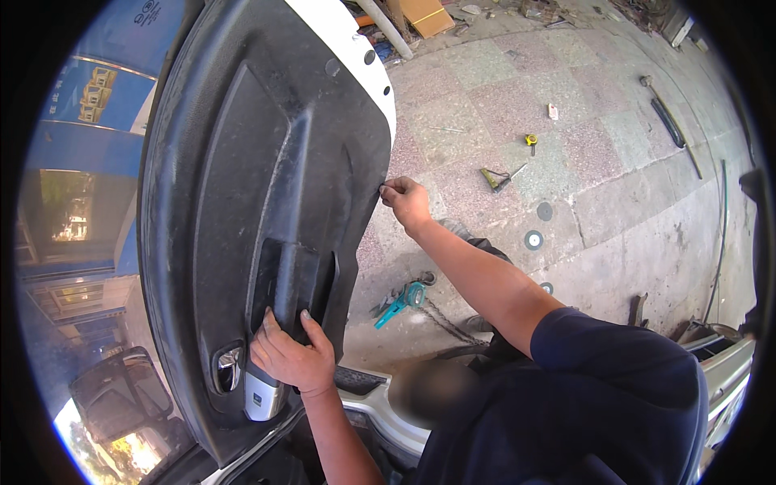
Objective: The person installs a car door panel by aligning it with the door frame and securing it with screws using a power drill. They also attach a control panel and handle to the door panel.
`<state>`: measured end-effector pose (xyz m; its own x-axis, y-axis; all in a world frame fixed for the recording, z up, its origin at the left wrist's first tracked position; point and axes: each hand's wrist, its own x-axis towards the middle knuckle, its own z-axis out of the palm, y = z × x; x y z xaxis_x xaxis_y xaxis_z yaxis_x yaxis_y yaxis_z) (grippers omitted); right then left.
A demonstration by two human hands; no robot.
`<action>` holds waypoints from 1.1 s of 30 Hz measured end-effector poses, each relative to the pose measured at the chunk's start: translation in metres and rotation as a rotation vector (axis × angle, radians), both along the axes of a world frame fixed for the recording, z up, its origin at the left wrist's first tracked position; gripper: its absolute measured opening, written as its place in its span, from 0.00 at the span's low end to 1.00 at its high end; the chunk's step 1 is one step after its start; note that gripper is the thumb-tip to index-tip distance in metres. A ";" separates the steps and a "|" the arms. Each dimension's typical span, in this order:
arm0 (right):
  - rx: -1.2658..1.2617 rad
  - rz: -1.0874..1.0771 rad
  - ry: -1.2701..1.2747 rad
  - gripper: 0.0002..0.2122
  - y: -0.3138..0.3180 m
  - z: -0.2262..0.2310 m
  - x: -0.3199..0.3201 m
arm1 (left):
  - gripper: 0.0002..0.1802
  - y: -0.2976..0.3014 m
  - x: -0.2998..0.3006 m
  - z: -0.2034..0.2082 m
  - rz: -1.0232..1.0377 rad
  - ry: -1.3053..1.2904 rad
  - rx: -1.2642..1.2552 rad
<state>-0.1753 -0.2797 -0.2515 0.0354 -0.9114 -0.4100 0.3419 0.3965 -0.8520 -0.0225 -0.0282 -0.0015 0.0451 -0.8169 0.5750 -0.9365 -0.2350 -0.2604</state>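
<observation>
A black car door trim panel [234, 153] fills the left half of the head view, with a white door edge [347, 32] showing along its upper right. My left hand [295, 352] lies on the panel beside the armrest recess, its fingers stretched out and nothing gripped. Below it are a silver switch trim [263, 398] and a chrome inner door handle [229, 368]. At the panel's right edge my right hand [406, 204] is closed in a pinch. Its fingertips touch that edge; whether something small is between them is too small to tell.
On the floor lie a teal chain hoist [400, 303] with its chain, a yellow tape measure [531, 140], a small white item [552, 111], several round discs [533, 240] and a long-handled tool [668, 123]. A side mirror [121, 388] stands left of the door.
</observation>
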 end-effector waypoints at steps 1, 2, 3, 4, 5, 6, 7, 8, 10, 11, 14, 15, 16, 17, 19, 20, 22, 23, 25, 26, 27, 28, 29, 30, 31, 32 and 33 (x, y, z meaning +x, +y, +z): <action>-0.033 0.004 0.059 0.08 0.000 -0.003 0.000 | 0.30 -0.001 0.000 0.000 -0.002 -0.001 0.001; -0.065 0.009 0.118 0.08 0.000 -0.005 -0.001 | 0.30 -0.001 0.000 0.000 -0.005 -0.002 0.003; -0.096 0.016 0.177 0.08 0.002 -0.005 -0.001 | 0.30 -0.001 0.000 -0.001 -0.002 -0.002 0.003; -0.148 0.012 0.235 0.08 0.005 -0.005 -0.001 | 0.31 0.000 0.001 -0.001 0.001 -0.002 0.003; -0.200 0.008 0.293 0.08 0.009 -0.005 0.000 | 0.31 0.000 0.001 -0.002 0.004 -0.002 0.004; -0.252 0.001 0.352 0.08 0.011 -0.005 -0.001 | 0.31 0.000 0.001 -0.002 0.003 -0.004 0.004; -0.276 -0.010 0.374 0.07 0.011 -0.006 0.000 | 0.31 0.000 0.001 -0.002 0.003 -0.005 0.005; -0.301 -0.022 0.396 0.07 0.011 -0.006 0.000 | 0.31 0.000 0.001 -0.002 0.003 -0.006 0.006; -0.304 -0.026 0.407 0.06 0.010 -0.006 0.001 | 0.31 0.000 0.001 -0.002 0.003 -0.004 0.007; -0.282 -0.019 0.396 0.06 0.009 -0.007 0.001 | 0.31 0.000 0.001 -0.002 0.003 -0.004 0.008; -0.185 0.019 0.303 0.06 0.007 -0.009 0.001 | 0.31 0.001 0.000 -0.001 0.006 -0.004 0.017; -0.147 0.032 0.262 0.06 0.005 -0.014 -0.001 | 0.31 0.000 0.000 -0.001 0.006 -0.001 0.016; -0.134 0.054 0.207 0.07 0.003 -0.019 -0.002 | 0.31 0.000 -0.001 0.000 0.006 0.001 0.015; -0.121 0.076 0.152 0.08 0.000 -0.024 -0.004 | 0.31 -0.001 -0.001 0.000 0.006 0.004 0.014; -0.123 0.129 0.095 0.09 -0.003 -0.027 -0.006 | 0.31 -0.001 -0.001 -0.001 0.012 0.003 0.015; -0.139 0.156 0.094 0.09 -0.004 -0.029 -0.007 | 0.32 -0.001 -0.001 -0.001 0.015 0.002 0.016; -0.156 0.201 0.006 0.09 -0.006 -0.034 -0.012 | 0.32 -0.002 -0.003 -0.001 0.022 0.002 0.019; -0.158 0.220 -0.083 0.09 -0.008 -0.036 -0.014 | 0.32 -0.002 -0.003 -0.001 0.026 0.002 0.020; -0.155 0.265 -0.192 0.09 -0.011 -0.037 -0.017 | 0.32 -0.003 -0.004 -0.002 0.038 -0.001 0.023; -0.152 0.291 -0.211 0.09 -0.014 -0.037 -0.020 | 0.33 -0.003 -0.004 -0.002 0.045 -0.003 0.024; -0.148 0.315 -0.229 0.09 -0.017 -0.040 -0.023 | 0.33 -0.004 -0.004 -0.003 0.045 -0.003 0.024; -0.149 0.326 -0.220 0.10 -0.019 -0.042 -0.025 | 0.33 -0.004 -0.005 -0.003 0.046 -0.003 0.024; -0.150 0.338 -0.211 0.10 -0.022 -0.045 -0.027 | 0.33 -0.005 -0.005 -0.003 0.047 -0.003 0.024; -0.148 0.349 -0.203 0.11 -0.022 -0.046 -0.027 | 0.33 -0.005 -0.006 -0.003 0.056 0.000 0.029; -0.117 0.339 -0.219 0.13 -0.023 -0.048 -0.026 | 0.33 -0.004 -0.007 -0.003 0.065 0.004 0.035; -0.086 0.329 -0.236 0.16 -0.023 -0.049 -0.025 | 0.34 -0.004 -0.007 -0.003 0.074 0.007 0.040; -0.054 0.317 -0.253 0.19 -0.023 -0.051 -0.024 | 0.34 -0.005 -0.007 -0.003 0.069 0.000 0.039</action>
<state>-0.1996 -0.3028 -0.3026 0.4114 -0.8592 -0.3042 0.4115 0.4729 -0.7791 -0.0295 -0.0329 -0.0042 0.1024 -0.8334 0.5430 -0.9184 -0.2889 -0.2704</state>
